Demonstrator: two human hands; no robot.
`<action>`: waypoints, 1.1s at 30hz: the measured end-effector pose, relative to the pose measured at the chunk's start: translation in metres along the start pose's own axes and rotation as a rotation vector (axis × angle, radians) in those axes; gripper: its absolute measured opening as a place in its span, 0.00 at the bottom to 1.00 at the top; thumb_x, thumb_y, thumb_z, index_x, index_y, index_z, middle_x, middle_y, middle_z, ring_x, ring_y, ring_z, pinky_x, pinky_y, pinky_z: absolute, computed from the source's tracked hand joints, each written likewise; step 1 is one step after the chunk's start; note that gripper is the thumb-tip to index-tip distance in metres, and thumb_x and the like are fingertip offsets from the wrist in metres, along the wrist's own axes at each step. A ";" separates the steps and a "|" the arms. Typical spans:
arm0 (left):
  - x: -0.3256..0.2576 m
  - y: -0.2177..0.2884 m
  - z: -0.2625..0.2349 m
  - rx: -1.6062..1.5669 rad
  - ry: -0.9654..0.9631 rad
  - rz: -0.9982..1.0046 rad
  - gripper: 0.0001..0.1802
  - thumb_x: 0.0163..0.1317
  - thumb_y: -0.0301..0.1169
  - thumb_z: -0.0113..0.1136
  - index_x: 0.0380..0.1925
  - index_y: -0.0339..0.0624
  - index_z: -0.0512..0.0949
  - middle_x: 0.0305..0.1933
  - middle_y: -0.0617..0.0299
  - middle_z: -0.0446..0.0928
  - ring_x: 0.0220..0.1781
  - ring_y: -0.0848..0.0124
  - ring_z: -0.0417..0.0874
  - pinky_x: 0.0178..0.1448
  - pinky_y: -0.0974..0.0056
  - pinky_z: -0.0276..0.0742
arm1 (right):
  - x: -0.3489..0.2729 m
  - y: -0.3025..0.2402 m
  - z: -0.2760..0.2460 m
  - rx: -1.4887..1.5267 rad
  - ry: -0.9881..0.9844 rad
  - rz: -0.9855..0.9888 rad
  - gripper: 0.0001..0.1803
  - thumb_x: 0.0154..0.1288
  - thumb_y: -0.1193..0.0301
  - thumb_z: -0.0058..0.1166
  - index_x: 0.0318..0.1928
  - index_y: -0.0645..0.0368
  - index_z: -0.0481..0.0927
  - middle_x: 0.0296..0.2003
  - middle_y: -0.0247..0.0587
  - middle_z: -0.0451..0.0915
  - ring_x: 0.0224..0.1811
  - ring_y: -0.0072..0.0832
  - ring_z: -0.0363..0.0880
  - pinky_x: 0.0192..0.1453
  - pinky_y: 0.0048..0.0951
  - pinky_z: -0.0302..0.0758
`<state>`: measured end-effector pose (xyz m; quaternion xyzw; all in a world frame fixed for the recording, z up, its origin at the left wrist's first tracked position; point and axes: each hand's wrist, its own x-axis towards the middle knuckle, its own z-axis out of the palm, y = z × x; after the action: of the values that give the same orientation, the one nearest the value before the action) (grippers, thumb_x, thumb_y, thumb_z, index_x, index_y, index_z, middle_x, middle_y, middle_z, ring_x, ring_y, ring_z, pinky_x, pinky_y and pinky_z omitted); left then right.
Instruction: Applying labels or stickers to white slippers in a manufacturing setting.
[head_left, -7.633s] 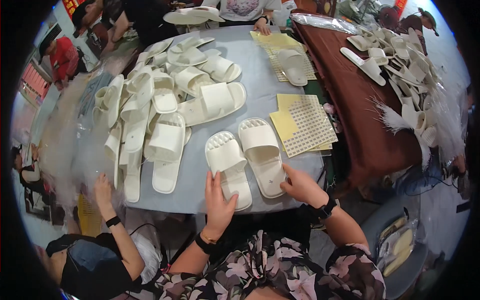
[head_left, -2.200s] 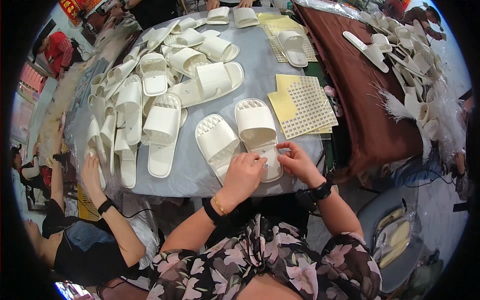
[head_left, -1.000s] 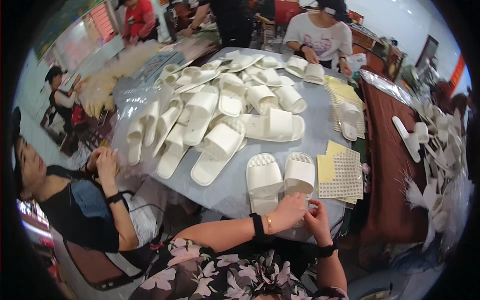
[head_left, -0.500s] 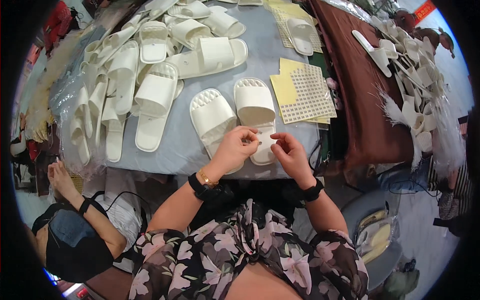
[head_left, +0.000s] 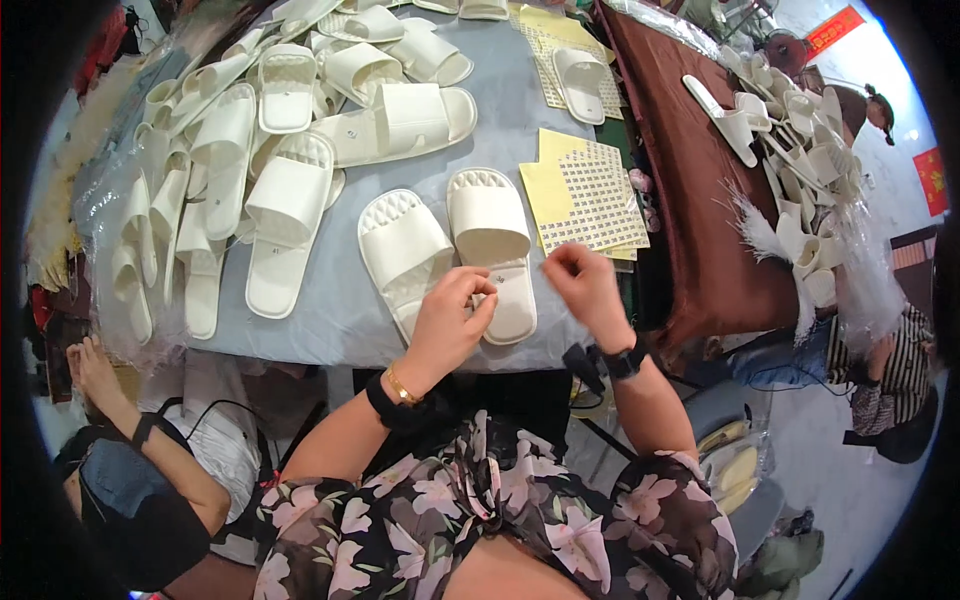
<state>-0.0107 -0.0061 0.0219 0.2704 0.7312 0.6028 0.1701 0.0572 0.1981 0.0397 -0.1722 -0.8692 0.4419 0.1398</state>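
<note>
A pair of white slippers lies side by side near the table's front edge: the left slipper (head_left: 405, 245) and the right slipper (head_left: 488, 212), toes pointing away from me. My left hand (head_left: 450, 318) hovers over their heel ends, thumb and forefinger pinched beside a small dark mark on the right slipper's insole. What that pinch holds, if anything, is too small to make out. Raised to the right of the pair, my right hand (head_left: 588, 292) has its fingers curled together; anything between them is hidden. Just beyond it lie yellow sheets of small printed stickers (head_left: 598, 205).
White slippers (head_left: 290, 225) pile up over the left and back of the grey table (head_left: 440, 355). One slipper (head_left: 580, 85) rests on more sticker sheets at the back. A brown-covered table (head_left: 690, 240) with slippers stands right. Another person's hand (head_left: 100, 380) is at left.
My right hand has drawn away from the right slipper, up toward the sticker sheets. My left hand stays over the pair with its pinch by the insole. The whole view has shifted slightly.
</note>
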 end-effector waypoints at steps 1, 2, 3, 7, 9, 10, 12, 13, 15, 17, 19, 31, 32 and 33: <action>-0.003 -0.002 -0.001 0.000 -0.001 -0.021 0.07 0.60 0.27 0.59 0.35 0.36 0.79 0.51 0.52 0.77 0.45 0.63 0.82 0.49 0.64 0.78 | 0.014 0.005 -0.009 -0.035 -0.003 0.067 0.09 0.60 0.72 0.59 0.31 0.68 0.80 0.20 0.38 0.78 0.23 0.18 0.73 0.29 0.25 0.71; -0.007 -0.005 -0.001 0.147 0.050 0.123 0.07 0.59 0.26 0.59 0.36 0.36 0.78 0.50 0.51 0.77 0.46 0.59 0.80 0.51 0.61 0.76 | 0.029 0.010 -0.018 -0.042 -0.010 0.085 0.10 0.59 0.71 0.59 0.31 0.69 0.80 0.20 0.40 0.78 0.24 0.19 0.74 0.30 0.25 0.71; -0.010 -0.008 -0.002 0.294 0.114 0.262 0.07 0.59 0.26 0.60 0.38 0.37 0.77 0.48 0.51 0.77 0.48 0.56 0.79 0.52 0.59 0.75 | 0.042 0.014 -0.020 -0.094 0.003 0.108 0.12 0.58 0.70 0.58 0.31 0.69 0.80 0.21 0.44 0.79 0.24 0.25 0.77 0.31 0.29 0.73; -0.022 -0.020 -0.001 0.318 0.114 0.330 0.09 0.56 0.25 0.62 0.37 0.37 0.77 0.45 0.51 0.76 0.47 0.52 0.77 0.53 0.56 0.73 | 0.077 0.031 -0.019 -0.288 -0.045 0.124 0.14 0.56 0.67 0.58 0.31 0.69 0.82 0.24 0.52 0.81 0.26 0.40 0.81 0.35 0.36 0.75; -0.025 -0.024 0.000 0.349 0.119 0.412 0.09 0.54 0.24 0.63 0.36 0.37 0.76 0.43 0.52 0.76 0.44 0.53 0.77 0.50 0.55 0.74 | 0.084 0.037 -0.015 -0.312 -0.071 0.105 0.14 0.56 0.67 0.58 0.31 0.69 0.82 0.23 0.52 0.81 0.26 0.40 0.81 0.35 0.36 0.76; -0.026 -0.026 0.001 0.343 0.127 0.406 0.09 0.54 0.24 0.63 0.36 0.37 0.76 0.43 0.52 0.76 0.44 0.53 0.77 0.50 0.55 0.74 | 0.086 0.040 -0.014 -0.331 -0.083 0.121 0.14 0.56 0.67 0.58 0.31 0.69 0.82 0.23 0.52 0.81 0.26 0.40 0.81 0.35 0.37 0.76; -0.026 -0.028 0.001 0.345 0.124 0.398 0.10 0.53 0.23 0.63 0.36 0.37 0.77 0.43 0.53 0.76 0.43 0.54 0.77 0.49 0.55 0.74 | 0.090 0.044 -0.010 -0.353 -0.081 0.126 0.14 0.56 0.66 0.58 0.30 0.69 0.82 0.23 0.52 0.81 0.26 0.42 0.81 0.35 0.37 0.76; -0.026 -0.028 0.001 0.344 0.128 0.409 0.10 0.53 0.23 0.63 0.36 0.37 0.77 0.43 0.53 0.76 0.43 0.54 0.77 0.49 0.55 0.74 | 0.092 0.046 -0.009 -0.364 -0.067 0.141 0.14 0.56 0.66 0.57 0.29 0.68 0.82 0.23 0.52 0.81 0.27 0.43 0.81 0.35 0.38 0.76; -0.025 -0.029 0.001 0.345 0.117 0.396 0.10 0.53 0.23 0.63 0.36 0.37 0.77 0.43 0.53 0.76 0.43 0.54 0.77 0.49 0.55 0.73 | 0.095 0.050 -0.006 -0.407 -0.059 0.115 0.14 0.56 0.65 0.57 0.28 0.68 0.81 0.23 0.53 0.81 0.27 0.44 0.81 0.36 0.39 0.76; -0.025 -0.029 0.000 0.345 0.113 0.399 0.10 0.53 0.23 0.63 0.36 0.36 0.77 0.43 0.53 0.76 0.43 0.54 0.77 0.49 0.55 0.73 | 0.096 0.053 -0.003 -0.448 -0.047 0.093 0.14 0.56 0.65 0.57 0.27 0.67 0.81 0.23 0.53 0.81 0.28 0.46 0.82 0.36 0.40 0.76; -0.025 -0.029 0.000 0.342 0.112 0.402 0.10 0.52 0.23 0.63 0.36 0.36 0.77 0.43 0.53 0.76 0.43 0.54 0.77 0.50 0.55 0.73 | 0.095 0.053 0.000 -0.521 -0.035 0.095 0.14 0.56 0.64 0.58 0.30 0.65 0.80 0.25 0.54 0.81 0.31 0.49 0.82 0.37 0.42 0.77; -0.019 -0.012 -0.022 0.341 0.034 0.311 0.08 0.55 0.26 0.61 0.35 0.38 0.79 0.46 0.53 0.77 0.48 0.55 0.77 0.54 0.55 0.72 | 0.053 0.035 -0.024 -0.177 0.152 0.123 0.13 0.60 0.67 0.59 0.39 0.65 0.78 0.22 0.44 0.78 0.24 0.30 0.77 0.30 0.32 0.73; -0.019 -0.011 -0.023 0.415 0.066 0.279 0.10 0.55 0.28 0.62 0.38 0.38 0.79 0.47 0.51 0.76 0.50 0.52 0.75 0.56 0.54 0.71 | 0.041 0.035 -0.023 -0.181 0.152 0.131 0.13 0.60 0.67 0.59 0.39 0.65 0.78 0.22 0.44 0.78 0.24 0.30 0.77 0.30 0.32 0.73; -0.019 -0.010 -0.023 0.491 0.123 0.239 0.13 0.56 0.31 0.62 0.41 0.39 0.79 0.49 0.48 0.75 0.53 0.50 0.74 0.58 0.52 0.70 | 0.029 0.036 -0.022 -0.133 0.101 0.145 0.13 0.60 0.68 0.58 0.40 0.65 0.78 0.22 0.43 0.77 0.23 0.27 0.76 0.30 0.30 0.72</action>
<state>-0.0107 -0.0363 0.0161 0.3508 0.8271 0.4387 -0.0176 0.0461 0.2460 0.0251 -0.2655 -0.8738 0.3827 0.1394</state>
